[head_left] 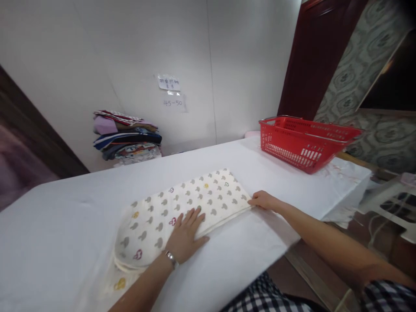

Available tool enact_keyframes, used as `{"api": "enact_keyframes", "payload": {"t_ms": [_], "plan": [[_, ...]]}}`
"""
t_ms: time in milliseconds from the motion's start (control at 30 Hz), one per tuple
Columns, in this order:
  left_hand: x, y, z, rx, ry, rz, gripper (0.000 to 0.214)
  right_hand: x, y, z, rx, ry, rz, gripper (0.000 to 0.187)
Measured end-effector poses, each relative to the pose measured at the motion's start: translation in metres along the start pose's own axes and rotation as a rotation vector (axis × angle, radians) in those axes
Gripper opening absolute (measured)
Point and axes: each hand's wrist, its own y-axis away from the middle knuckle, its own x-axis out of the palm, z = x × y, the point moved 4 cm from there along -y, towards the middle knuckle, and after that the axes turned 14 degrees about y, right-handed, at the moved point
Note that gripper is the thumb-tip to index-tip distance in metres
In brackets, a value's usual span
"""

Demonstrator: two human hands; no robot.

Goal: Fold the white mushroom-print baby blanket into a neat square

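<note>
A folded cream cloth (182, 208) printed with small grey, yellow and pink shapes lies in the middle of the white table (58, 234). My left hand (186, 236) rests flat on the cloth's near edge, fingers stretched out, a bracelet on the wrist. At the cloth's right corner my right hand (264, 200) pinches the fabric edge with curled fingers.
A red plastic basket (305, 141) stands at the table's far right end. A stack of folded clothes (126, 136) sits against the white wall at the back. A dark red door is behind the basket; a white stool stands off the table's right edge.
</note>
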Motion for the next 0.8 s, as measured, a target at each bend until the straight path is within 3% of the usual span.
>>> {"api": "enact_keyframes", "payload": {"t_ms": [133, 300, 400, 467, 567, 700, 800], "plan": [[-0.008, 0.012, 0.007, -0.025, 0.033, 0.0, 0.065, -0.002, 0.001, 0.0, -0.072, 0.163, -0.092, 0.022], [-0.03, 0.046, 0.05, -0.295, -0.111, -0.193, 0.063, 0.004, 0.022, 0.038, -0.471, 0.351, -0.466, 0.044], [-0.034, 0.069, 0.07, -0.489, -0.189, -0.264, 0.067, 0.029, 0.026, 0.061, -0.648, 0.448, -0.391, 0.06], [-0.034, 0.081, 0.075, -0.6, -0.204, -0.31, 0.069, 0.047, 0.019, 0.063, -0.638, 0.537, -0.301, 0.07], [-0.031, 0.09, 0.074, -0.688, -0.173, -0.352, 0.069, 0.063, 0.006, 0.053, -0.579, 0.621, -0.283, 0.075], [-0.039, 0.091, 0.077, -0.748, 0.003, -0.322, 0.06, 0.066, -0.001, 0.042, -0.575, 0.637, -0.276, 0.074], [-0.056, 0.087, 0.086, -0.786, 0.087, -0.343, 0.062, 0.059, -0.008, 0.05, -0.527, 0.606, -0.228, 0.072]]}}
